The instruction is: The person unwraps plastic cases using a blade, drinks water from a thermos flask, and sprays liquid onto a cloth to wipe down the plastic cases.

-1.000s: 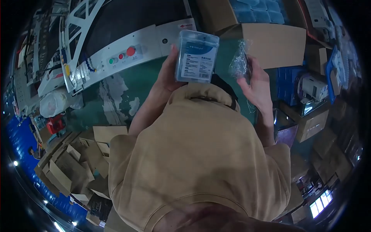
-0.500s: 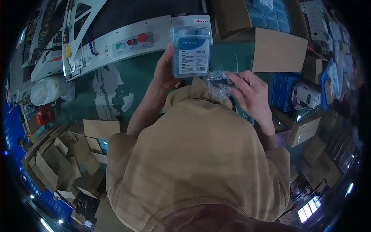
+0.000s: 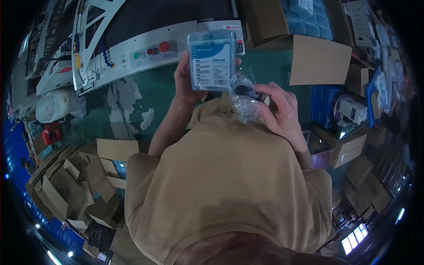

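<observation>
A clear plastic box (image 3: 212, 64) with a blue and white printed label is held upright in front of my chest. My left hand (image 3: 184, 79) wraps round its side, with a fingertip showing at the far edge. Close to the box's lower right corner, my right hand (image 3: 280, 108) pinches a small dark object (image 3: 248, 92) whose kind I cannot make out. Crumpled clear plastic film (image 3: 245, 108) bunches around that object and reaches the box's corner.
A white machine (image 3: 106, 66) with red and green buttons stands ahead. At the upper right, an open carton (image 3: 320, 59) holds several similar boxes. Blue crates (image 3: 321, 106) are at the right. Open cardboard boxes (image 3: 66, 190) crowd the lower left.
The plastic box has shifted slightly left with my left hand. My right hand has moved left and a little down, bringing the film and dark object against the box's corner.
</observation>
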Demonstrator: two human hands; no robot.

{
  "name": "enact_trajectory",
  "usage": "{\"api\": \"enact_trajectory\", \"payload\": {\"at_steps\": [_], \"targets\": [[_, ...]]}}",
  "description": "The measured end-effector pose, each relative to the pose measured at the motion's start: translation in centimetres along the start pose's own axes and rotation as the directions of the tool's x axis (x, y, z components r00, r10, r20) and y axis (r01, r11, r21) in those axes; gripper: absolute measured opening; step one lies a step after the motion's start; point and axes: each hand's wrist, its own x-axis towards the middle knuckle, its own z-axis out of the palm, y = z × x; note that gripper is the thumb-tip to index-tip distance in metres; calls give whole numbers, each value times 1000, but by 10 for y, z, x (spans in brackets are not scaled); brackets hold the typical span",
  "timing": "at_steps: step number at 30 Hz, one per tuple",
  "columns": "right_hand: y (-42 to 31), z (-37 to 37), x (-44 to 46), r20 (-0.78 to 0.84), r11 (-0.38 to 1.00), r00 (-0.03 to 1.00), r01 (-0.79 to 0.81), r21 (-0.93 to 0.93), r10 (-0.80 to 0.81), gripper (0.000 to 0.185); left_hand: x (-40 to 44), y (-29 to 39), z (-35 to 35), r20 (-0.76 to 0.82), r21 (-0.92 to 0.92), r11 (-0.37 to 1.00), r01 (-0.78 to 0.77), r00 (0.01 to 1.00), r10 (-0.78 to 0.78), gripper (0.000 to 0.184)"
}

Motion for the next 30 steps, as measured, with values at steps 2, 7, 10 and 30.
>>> {"api": "enact_trajectory", "payload": {"at_steps": [2, 7, 10, 30], "targets": [[6, -1, 2, 1, 983, 988, 151, -105, -151, 28, -2, 0, -11, -222, 90, 996, -9, 975, 29, 71], [4, 3, 12, 30, 967, 979, 204, -155, -202, 28, -1, -4, 4, -236, 197, 980, -1, 971, 49, 53], [2, 9, 14, 25, 966, 986, 167, -196, -165, 27, 5, -13, 28, -277, 377, 925, -42, 948, 156, 56], [10, 20, 1, -282, 991, 953, -129, -41, 113, 14, 0, -7, 50, -176, 863, 505, -28, 919, 352, 98]]}}
